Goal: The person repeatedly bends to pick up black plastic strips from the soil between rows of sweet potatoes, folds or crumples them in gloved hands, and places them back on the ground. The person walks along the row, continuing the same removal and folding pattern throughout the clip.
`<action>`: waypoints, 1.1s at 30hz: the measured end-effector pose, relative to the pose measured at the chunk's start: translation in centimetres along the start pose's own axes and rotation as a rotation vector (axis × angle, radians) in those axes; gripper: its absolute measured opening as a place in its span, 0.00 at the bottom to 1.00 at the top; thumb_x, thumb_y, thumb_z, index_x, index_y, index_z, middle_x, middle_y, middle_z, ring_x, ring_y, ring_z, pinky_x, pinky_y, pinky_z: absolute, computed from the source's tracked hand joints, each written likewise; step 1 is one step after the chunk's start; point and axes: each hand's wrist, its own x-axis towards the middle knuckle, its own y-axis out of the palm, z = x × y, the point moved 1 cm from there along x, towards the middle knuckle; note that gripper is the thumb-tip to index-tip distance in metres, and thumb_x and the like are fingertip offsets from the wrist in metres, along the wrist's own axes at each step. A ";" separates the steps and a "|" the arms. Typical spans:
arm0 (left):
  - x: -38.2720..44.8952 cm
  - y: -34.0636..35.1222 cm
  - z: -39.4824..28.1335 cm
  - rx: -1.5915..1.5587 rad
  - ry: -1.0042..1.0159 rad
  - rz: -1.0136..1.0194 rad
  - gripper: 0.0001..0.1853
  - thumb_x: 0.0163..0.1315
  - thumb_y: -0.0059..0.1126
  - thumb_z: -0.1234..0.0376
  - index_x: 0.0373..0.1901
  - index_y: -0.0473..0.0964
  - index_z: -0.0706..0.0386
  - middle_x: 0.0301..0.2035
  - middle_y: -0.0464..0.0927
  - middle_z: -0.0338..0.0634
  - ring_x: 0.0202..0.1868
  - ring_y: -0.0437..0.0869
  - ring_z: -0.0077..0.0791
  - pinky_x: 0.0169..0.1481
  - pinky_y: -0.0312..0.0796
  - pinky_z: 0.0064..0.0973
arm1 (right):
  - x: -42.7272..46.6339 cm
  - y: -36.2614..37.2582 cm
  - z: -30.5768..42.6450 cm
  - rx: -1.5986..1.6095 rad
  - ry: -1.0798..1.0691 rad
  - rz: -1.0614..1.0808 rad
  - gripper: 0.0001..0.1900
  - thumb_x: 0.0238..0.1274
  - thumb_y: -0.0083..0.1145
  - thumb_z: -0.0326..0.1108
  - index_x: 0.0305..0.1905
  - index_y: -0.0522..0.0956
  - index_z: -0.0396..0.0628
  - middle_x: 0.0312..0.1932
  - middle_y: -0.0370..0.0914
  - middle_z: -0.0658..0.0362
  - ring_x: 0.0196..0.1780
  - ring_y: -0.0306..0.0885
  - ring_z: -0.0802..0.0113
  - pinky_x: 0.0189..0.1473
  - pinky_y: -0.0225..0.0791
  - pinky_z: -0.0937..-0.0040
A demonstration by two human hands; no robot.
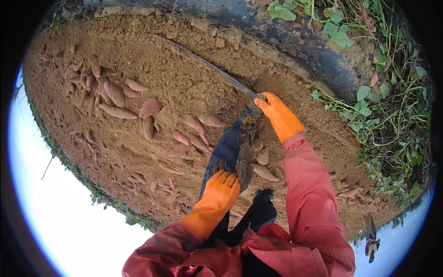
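My right hand (277, 116), in an orange rubber glove, pinches a strip of black plastic mulch film (221, 72) where it meets a bunched part. From there the strip stretches over the soil to the upper left. My left hand (221, 188), gloved alike, is closed on the gathered, soil-caked sheet of film (223, 149) hanging between the two hands. Beside this film, several sweet potatoes (264, 172) lie on the soil near my right forearm. Others, such as a pinkish sweet potato (195, 126), are to its left.
Loose brown soil (114, 38) surrounds me, with a heap of sweet potatoes (116, 93) at the left. Black film (311, 65) covers a strip of ground at the top. Tangled green vines (367, 107) run along the right. A person (372, 240) is at the far lower right.
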 end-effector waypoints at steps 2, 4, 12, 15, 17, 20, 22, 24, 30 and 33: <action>-0.2 0.5 -0.1 0.002 -0.002 0.012 0.19 0.54 0.61 0.70 0.48 0.82 0.66 0.50 0.85 0.51 0.54 0.87 0.45 0.68 0.75 0.46 | -1.7 0.1 0.5 -0.172 0.004 0.012 0.29 0.69 0.70 0.50 0.68 0.80 0.47 0.52 0.89 0.45 0.51 0.88 0.53 0.52 0.78 0.56; -0.4 1.0 -0.2 -0.008 0.002 0.013 0.19 0.54 0.61 0.70 0.48 0.82 0.66 0.50 0.85 0.51 0.54 0.87 0.45 0.68 0.75 0.46 | -3.5 0.5 1.3 -0.234 0.003 -0.002 0.27 0.69 0.70 0.49 0.66 0.81 0.48 0.51 0.89 0.45 0.49 0.88 0.51 0.51 0.78 0.56; -0.9 2.1 -0.6 0.051 0.014 -0.009 0.17 0.57 0.60 0.70 0.47 0.82 0.66 0.49 0.86 0.51 0.53 0.87 0.45 0.67 0.75 0.45 | -9.7 2.5 5.9 -0.235 0.016 0.001 0.24 0.70 0.68 0.48 0.63 0.83 0.46 0.51 0.88 0.44 0.54 0.88 0.44 0.54 0.80 0.54; -1.0 2.2 -0.9 0.065 0.024 -0.028 0.16 0.56 0.60 0.69 0.46 0.82 0.66 0.49 0.85 0.52 0.52 0.87 0.46 0.67 0.75 0.45 | -12.6 2.5 8.0 -0.221 0.004 -0.005 0.24 0.71 0.67 0.48 0.63 0.83 0.47 0.52 0.88 0.44 0.56 0.87 0.43 0.56 0.80 0.55; -0.9 2.2 -1.1 0.069 0.028 -0.036 0.16 0.56 0.60 0.69 0.45 0.82 0.66 0.47 0.85 0.51 0.51 0.86 0.46 0.66 0.75 0.44 | -14.5 2.4 9.5 -0.254 -0.008 -0.001 0.22 0.71 0.67 0.48 0.63 0.83 0.49 0.52 0.89 0.46 0.55 0.87 0.43 0.56 0.80 0.55; -0.9 2.4 -1.4 0.093 0.018 -0.055 0.15 0.55 0.60 0.70 0.44 0.82 0.65 0.45 0.85 0.50 0.50 0.86 0.46 0.65 0.75 0.43 | -16.9 1.8 11.3 -0.337 -0.046 -0.004 0.21 0.71 0.66 0.43 0.63 0.83 0.47 0.44 0.91 0.48 0.48 0.91 0.53 0.48 0.80 0.59; -0.8 2.5 -1.6 0.081 0.036 -0.053 0.14 0.55 0.61 0.69 0.43 0.82 0.64 0.43 0.85 0.49 0.49 0.86 0.45 0.63 0.76 0.42 | -18.1 1.6 12.3 -0.248 0.017 0.036 0.21 0.72 0.66 0.47 0.62 0.84 0.50 0.48 0.90 0.48 0.51 0.89 0.49 0.53 0.80 0.57; -0.7 2.5 -1.6 0.111 0.060 -0.111 0.13 0.54 0.61 0.68 0.41 0.82 0.63 0.42 0.84 0.49 0.47 0.86 0.44 0.60 0.77 0.40 | -19.3 1.5 13.0 -0.210 0.059 0.033 0.21 0.73 0.65 0.50 0.62 0.84 0.53 0.49 0.90 0.49 0.53 0.89 0.49 0.55 0.80 0.56; -1.0 3.1 -2.0 0.122 0.014 -0.121 0.10 0.51 0.60 0.67 0.35 0.81 0.60 0.36 0.83 0.45 0.41 0.86 0.40 0.51 0.77 0.35 | -21.9 1.4 13.3 -0.320 0.012 0.023 0.18 0.71 0.66 0.41 0.60 0.84 0.48 0.45 0.91 0.52 0.46 0.90 0.58 0.48 0.80 0.62; -1.4 3.4 -1.9 0.019 -0.067 -0.168 0.10 0.56 0.64 0.68 0.39 0.81 0.61 0.36 0.83 0.48 0.41 0.86 0.46 0.51 0.78 0.39 | -21.4 1.5 13.0 -0.296 -0.080 -0.006 0.19 0.71 0.66 0.42 0.61 0.84 0.47 0.45 0.91 0.51 0.45 0.91 0.56 0.47 0.80 0.62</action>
